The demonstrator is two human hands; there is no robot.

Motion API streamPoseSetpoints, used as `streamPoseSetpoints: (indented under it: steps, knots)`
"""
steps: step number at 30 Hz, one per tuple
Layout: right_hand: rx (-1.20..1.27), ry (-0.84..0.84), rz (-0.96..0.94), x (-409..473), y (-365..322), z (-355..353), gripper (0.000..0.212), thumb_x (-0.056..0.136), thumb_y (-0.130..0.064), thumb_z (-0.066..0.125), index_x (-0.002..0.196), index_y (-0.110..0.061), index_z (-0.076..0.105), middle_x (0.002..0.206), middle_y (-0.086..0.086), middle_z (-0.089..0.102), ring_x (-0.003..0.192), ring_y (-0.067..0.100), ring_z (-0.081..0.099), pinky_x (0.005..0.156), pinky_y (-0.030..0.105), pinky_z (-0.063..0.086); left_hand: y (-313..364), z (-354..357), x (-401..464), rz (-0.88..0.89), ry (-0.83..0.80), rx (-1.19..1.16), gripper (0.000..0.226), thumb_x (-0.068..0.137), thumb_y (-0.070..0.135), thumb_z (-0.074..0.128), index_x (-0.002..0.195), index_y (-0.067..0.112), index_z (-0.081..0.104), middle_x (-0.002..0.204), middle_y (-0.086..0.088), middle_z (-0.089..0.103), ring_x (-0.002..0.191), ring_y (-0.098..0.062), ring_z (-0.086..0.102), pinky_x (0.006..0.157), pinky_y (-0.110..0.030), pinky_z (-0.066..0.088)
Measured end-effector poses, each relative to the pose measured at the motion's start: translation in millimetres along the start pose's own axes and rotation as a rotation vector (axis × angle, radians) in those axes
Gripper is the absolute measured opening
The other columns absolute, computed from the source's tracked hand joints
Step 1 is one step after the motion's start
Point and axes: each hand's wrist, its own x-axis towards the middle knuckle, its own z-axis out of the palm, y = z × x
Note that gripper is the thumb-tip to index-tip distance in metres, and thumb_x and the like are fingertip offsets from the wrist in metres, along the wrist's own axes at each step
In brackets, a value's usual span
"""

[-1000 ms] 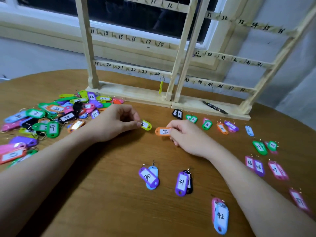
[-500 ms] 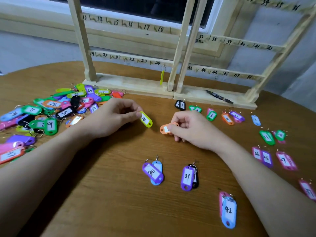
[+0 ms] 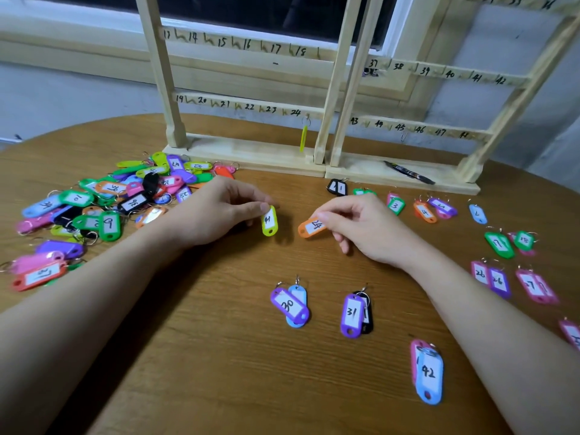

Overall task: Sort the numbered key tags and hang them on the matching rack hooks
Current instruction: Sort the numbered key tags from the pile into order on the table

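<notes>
- The right hand [image 3: 364,227] pinches the orange tag [image 3: 310,228], marked 24, by one end; the tag sits low over the table [image 3: 219,356], and whether it touches the wood I cannot tell.
- The left hand [image 3: 216,211] pinches the top of a yellow tag [image 3: 269,221] between thumb and fingertips; its number is too blurred to read.
- The rack [image 3: 248,108] stands at the far edge of the table, its rails numbered by hand. Only one tag hangs in view, a yellow one [image 3: 303,138] at the right end of the bottom-left rail beside the 24 mark; all other visible hooks are bare.
- Judged from this, the hanging has barely begun and the sorting is partway.
- Sorted pairs lie apart on the table: 30 [image 3: 290,306], 31 [image 3: 353,313], 42 [image 3: 428,372], with more small groups along the right side and in a row just before the rack base.
- An unsorted pile [image 3: 103,202] of mixed colours lies at the left, tags overlapping and rings tangled; it is the bulk of what is left.
- A pen [image 3: 408,172] lies on the right rack base.
- Little stands between the hands and the rack; only the row of tags before its base lies under the reach.
</notes>
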Motion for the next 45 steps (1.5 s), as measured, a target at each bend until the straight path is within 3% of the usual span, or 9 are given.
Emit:
streamPoseSetpoints:
  steps: [4,9,15,21,27,29,32,38,45]
  knots:
    - [-0.034,-0.018,0.015,0,0,-1,0.024,0.106,-0.02,0.051,0.109,-0.025,0.075,0.071,0.003,0.062,0.057,0.014,0.058,0.062,0.028,0.051,2,2,0,0.009,-0.023,0.043,0.017,0.098,0.023,0.064,0.103,0.033,0.077,0.077,0.003,0.071,0.07,-0.003,0.057,0.066,-0.014,0.045]
    - [0.052,-0.017,0.057,2,2,1,0.012,0.099,-0.015,0.063,0.106,-0.015,0.073,0.066,0.002,0.066,0.053,0.013,0.056,0.056,0.026,0.049,3,3,1,0.009,-0.02,0.036,0.013,0.095,0.022,0.068,0.101,0.028,0.077,0.078,0.011,0.073,0.069,0.002,0.059,0.066,-0.01,0.045]
    - [-0.034,-0.026,0.033,-1,-6,1,0.014,0.103,-0.021,0.057,0.099,-0.013,0.067,0.066,0.005,0.066,0.052,0.011,0.056,0.054,0.022,0.048,14,-9,-7,0.065,0.07,-0.036,0.005,0.091,0.015,0.072,0.094,0.014,0.076,0.09,0.0,0.077,0.082,-0.01,0.068,0.082,-0.031,0.055]
    - [-0.107,-0.035,0.031,-4,-18,5,0.016,0.108,-0.019,0.046,0.102,-0.008,0.057,0.068,0.008,0.063,0.05,0.005,0.06,0.048,0.022,0.044,48,-14,-35,0.119,0.053,-0.048,0.007,0.094,0.013,0.069,0.091,0.007,0.072,0.083,-0.006,0.071,0.072,-0.008,0.059,0.069,-0.023,0.05]
    - [-0.15,-0.083,0.027,-9,-29,-6,0.01,0.108,-0.014,0.042,0.11,-0.01,0.051,0.074,0.011,0.06,0.063,0.024,0.071,0.052,0.031,0.049,64,-1,-96,0.057,-0.056,0.143,0.005,0.094,0.02,0.07,0.09,0.019,0.072,0.08,0.006,0.073,0.073,-0.009,0.065,0.067,-0.024,0.049]
    - [-0.147,-0.094,0.012,-14,-35,-10,0.009,0.107,-0.013,0.045,0.115,-0.013,0.05,0.08,0.014,0.068,0.069,0.025,0.074,0.058,0.034,0.053,69,9,-117,0.077,-0.075,0.241,0.005,0.093,0.019,0.071,0.088,0.019,0.072,0.075,0.009,0.07,0.068,-0.004,0.062,0.061,-0.015,0.043]
    - [-0.12,-0.083,-0.002,-32,-46,-12,0.007,0.105,-0.014,0.053,0.111,-0.01,0.054,0.083,0.005,0.075,0.072,0.023,0.076,0.062,0.036,0.056,71,20,-140,0.061,-0.075,0.314,0.004,0.092,0.016,0.072,0.088,0.017,0.072,0.07,0.014,0.065,0.066,0.003,0.057,0.06,-0.007,0.038]
    - [-0.085,0.012,-0.005,-70,-59,-18,0.008,0.1,-0.014,0.063,0.097,-0.007,0.066,0.079,0.006,0.077,0.072,0.021,0.076,0.057,0.028,0.054,65,38,-155,-0.014,-0.034,0.382,0.004,0.091,0.028,0.073,0.091,0.024,0.073,0.08,0.012,0.065,0.076,0.004,0.057,0.065,-0.01,0.04]
    - [-0.102,0.112,0.032,-93,-56,-43,0.007,0.098,-0.014,0.065,0.097,-0.01,0.07,0.081,0.004,0.076,0.069,0.013,0.069,0.055,0.025,0.053,54,49,-153,0.072,-0.014,0.378,0.005,0.091,0.028,0.074,0.09,0.032,0.072,0.098,0.013,0.06,0.087,0.001,0.057,0.073,-0.009,0.039]
